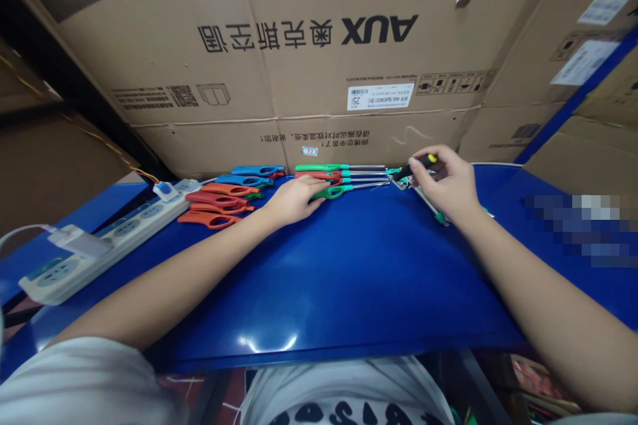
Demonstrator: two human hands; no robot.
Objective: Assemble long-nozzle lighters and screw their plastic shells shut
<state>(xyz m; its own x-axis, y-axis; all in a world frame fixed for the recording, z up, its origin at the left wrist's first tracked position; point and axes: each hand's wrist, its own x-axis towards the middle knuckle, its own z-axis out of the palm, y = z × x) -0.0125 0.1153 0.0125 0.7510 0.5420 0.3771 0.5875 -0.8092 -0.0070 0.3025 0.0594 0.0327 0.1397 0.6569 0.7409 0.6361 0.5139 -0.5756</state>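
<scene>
My left hand (295, 202) is closed around the handle of a green long-nosed lighter (335, 192), its fingers also lying over a red lighter (335, 176) behind. Another green lighter (319, 167) lies at the back; the metal tubes of these lighters point right. A screwdriver (417, 167) with a black and yellow handle is gripped in my right hand (446, 179), its tip end low beside the tube ends. Small metal and green parts (403, 180) lie beneath it, partly hidden by the hand. A loose metal tube piece (429, 204) sits under my right palm.
Several orange and red lighter handles (214, 207) and blue ones (249, 179) lie left of my left hand. A white power strip (114, 239) with plugs runs along the left. A large cardboard sheet (279, 93) stands behind the blue table (319, 279). A blurred patch covers the far right.
</scene>
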